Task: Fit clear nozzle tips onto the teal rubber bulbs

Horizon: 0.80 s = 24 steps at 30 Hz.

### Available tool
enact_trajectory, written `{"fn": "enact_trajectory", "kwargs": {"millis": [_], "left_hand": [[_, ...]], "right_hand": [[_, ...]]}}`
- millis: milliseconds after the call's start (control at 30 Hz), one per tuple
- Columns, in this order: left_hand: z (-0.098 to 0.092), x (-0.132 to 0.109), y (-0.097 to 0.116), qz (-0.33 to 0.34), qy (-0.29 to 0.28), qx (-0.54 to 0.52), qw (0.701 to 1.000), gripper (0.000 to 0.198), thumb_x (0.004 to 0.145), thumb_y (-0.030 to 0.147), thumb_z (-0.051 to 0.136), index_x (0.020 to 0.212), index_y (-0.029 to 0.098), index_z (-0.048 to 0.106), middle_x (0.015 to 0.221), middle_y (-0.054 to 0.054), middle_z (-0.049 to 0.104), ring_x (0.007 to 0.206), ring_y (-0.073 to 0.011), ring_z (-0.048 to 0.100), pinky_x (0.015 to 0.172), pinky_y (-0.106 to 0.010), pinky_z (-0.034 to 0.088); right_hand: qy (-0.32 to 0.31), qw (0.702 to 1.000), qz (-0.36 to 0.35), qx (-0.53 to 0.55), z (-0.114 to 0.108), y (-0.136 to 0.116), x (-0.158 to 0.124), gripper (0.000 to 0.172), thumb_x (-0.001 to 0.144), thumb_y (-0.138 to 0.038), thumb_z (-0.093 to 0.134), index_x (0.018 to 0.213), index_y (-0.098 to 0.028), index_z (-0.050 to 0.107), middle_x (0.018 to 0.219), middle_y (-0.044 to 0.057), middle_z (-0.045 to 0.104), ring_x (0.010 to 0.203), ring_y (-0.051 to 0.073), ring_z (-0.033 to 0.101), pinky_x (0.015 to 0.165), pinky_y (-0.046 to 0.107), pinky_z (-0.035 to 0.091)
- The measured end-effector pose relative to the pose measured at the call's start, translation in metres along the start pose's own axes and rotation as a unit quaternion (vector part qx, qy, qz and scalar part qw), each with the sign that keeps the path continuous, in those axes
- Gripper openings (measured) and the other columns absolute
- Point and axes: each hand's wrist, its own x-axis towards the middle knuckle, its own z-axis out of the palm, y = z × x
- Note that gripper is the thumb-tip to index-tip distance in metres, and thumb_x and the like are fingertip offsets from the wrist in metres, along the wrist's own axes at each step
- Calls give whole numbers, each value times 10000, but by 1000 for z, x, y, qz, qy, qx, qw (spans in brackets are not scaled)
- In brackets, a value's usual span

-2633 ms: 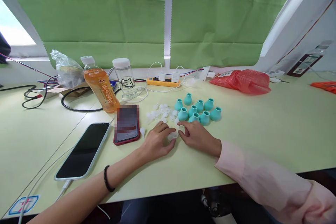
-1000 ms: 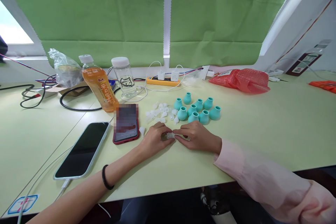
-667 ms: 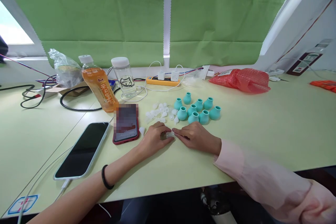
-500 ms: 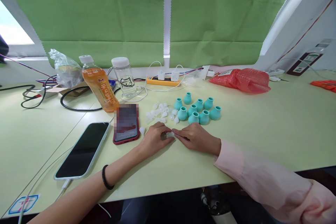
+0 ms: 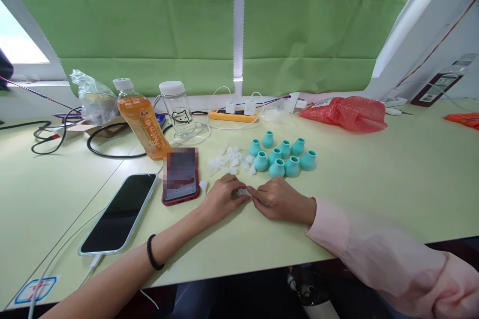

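Near the front of the pale table, my left hand (image 5: 223, 195) pinches a small translucent whitish plastic piece (image 5: 242, 192) between thumb and fingers. My right hand (image 5: 280, 199) meets it from the right, its fingers curled and the fingertips closed on the piece's right end. Fingers cover much of the piece, so its full shape is hidden. Just beyond my hands lies a loose pile of similar translucent white pieces (image 5: 228, 158). To the right of that pile stand several turquoise rubber bulbs (image 5: 277, 168) with open necks. One white piece (image 5: 203, 187) lies apart, left of my left hand.
A red-cased phone (image 5: 181, 179) and a charging phone (image 5: 119, 214) lie on the left. Behind them stand a tilted orange drink bottle (image 5: 144, 127) and a clear cup (image 5: 180, 114). An orange power strip (image 5: 232, 116) and red bubble-wrap bag (image 5: 344, 113) are at the back.
Both hands stay together on the small piece. My right fingertips have shifted slightly and curl a little more at its right end. Nothing else on the table has moved.
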Motion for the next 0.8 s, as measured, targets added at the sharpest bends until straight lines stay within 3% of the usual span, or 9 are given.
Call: {"fn": "enact_trajectory", "kwargs": {"millis": [333, 667, 800], "left_hand": [[0, -1, 2, -15, 9, 36, 999, 149, 687, 252, 541, 768, 134, 583, 662, -35, 550, 679, -161, 503, 591, -256, 399], [-2, -1, 5, -13, -15, 28, 999, 175, 701, 243, 528, 853, 164, 566, 734, -39, 571, 740, -169, 511, 626, -261, 418], [-2, -2, 5, 3, -15, 41, 999, 147, 713, 243, 519, 824, 163, 574, 737, -46, 575, 758, -178, 515, 653, -275, 419]], "right_hand": [[93, 988, 56, 111, 12, 5, -1, 198, 759, -213, 463, 880, -146, 605, 442, -27, 527, 417, 75, 454, 436, 213, 257], [71, 988, 45, 133, 9, 2, 0, 173, 749, -158, 442, 685, -156, 603, 449, -23, 510, 420, 74, 434, 442, 223, 271], [121, 985, 65, 102, 6, 5, 1, 157, 749, -184, 455, 741, -164, 610, 470, -19, 524, 443, 80, 457, 453, 221, 291]]}}
